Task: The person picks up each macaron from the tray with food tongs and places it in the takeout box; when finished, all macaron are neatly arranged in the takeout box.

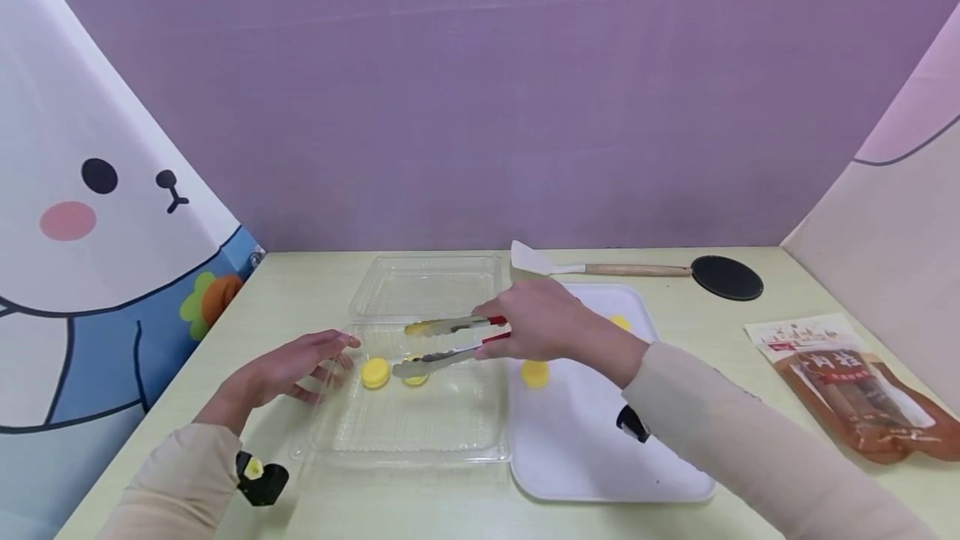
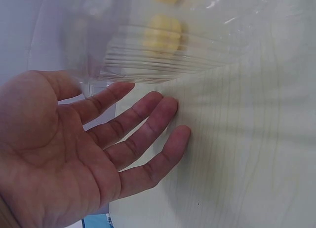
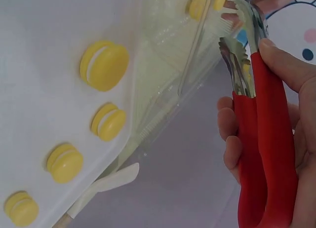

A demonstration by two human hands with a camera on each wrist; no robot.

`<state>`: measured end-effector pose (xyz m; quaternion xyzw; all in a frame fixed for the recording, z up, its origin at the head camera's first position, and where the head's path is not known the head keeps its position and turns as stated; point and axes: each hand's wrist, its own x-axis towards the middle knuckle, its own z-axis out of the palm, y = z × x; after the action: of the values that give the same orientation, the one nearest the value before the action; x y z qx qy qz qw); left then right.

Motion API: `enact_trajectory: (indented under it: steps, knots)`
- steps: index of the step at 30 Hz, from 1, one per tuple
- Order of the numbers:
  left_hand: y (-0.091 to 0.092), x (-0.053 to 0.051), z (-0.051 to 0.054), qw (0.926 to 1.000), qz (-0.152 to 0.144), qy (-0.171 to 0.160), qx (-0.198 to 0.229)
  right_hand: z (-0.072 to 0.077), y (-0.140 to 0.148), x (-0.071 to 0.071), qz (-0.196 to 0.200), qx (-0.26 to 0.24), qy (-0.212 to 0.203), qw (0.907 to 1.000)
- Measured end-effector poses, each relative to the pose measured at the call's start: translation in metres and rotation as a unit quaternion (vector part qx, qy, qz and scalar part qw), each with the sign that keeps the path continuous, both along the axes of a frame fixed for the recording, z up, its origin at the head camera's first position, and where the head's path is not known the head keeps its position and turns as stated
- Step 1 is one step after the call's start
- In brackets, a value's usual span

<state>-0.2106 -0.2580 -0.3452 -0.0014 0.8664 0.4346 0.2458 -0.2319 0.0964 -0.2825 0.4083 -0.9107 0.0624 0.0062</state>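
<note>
My right hand (image 1: 543, 319) grips red-handled metal tongs (image 3: 264, 139), whose arms stand apart above a clear plastic container (image 1: 420, 432). Two yellow macarons lie in the container: one (image 1: 375, 373) towards the left wall, the other (image 1: 416, 375) partly hidden under a tong arm. Nothing can be seen pinched by the tongs. At the container's left side is my left hand (image 1: 296, 365), its fingers loosely spread near the wall (image 2: 148, 75); whether they touch it I cannot tell. More macarons (image 3: 104, 65) sit on a white tray (image 1: 600, 457) to the right, partly covered by my right arm.
The container's clear lid (image 1: 423, 286) lies folded back behind it. Along the back is a white spatula (image 1: 532, 259) with a wooden handle, its end meeting a black disc (image 1: 726, 277). A brown and white food packet (image 1: 847, 382) lies at the right edge.
</note>
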Motion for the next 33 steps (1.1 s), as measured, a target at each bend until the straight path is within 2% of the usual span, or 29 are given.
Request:
enact_trajectory:
  steps: [9,13,22,27,33]
  knots:
    - [0.000,0.000,0.000,1.0000,0.002,0.000,-0.006,0.015,0.028,0.002,-0.017,-0.024,0.004,0.9995]
    - [-0.001,-0.001,-0.001,1.0000,0.001,0.002,-0.006,0.017,0.042,0.002,-0.030,-0.030,0.016,0.9990]
    - [-0.001,-0.001,-0.002,1.0000,-0.003,0.004,-0.003,0.022,0.081,0.007,-0.039,-0.078,0.021,0.9959]
    - [-0.001,-0.001,-0.001,1.0000,-0.002,0.002,-0.004,0.019,0.104,0.009,-0.055,-0.086,0.027,0.9944]
    - [-0.002,-0.002,-0.001,1.0000,-0.003,0.000,-0.006,0.009,0.129,0.011,-0.072,-0.084,0.024,0.9936]
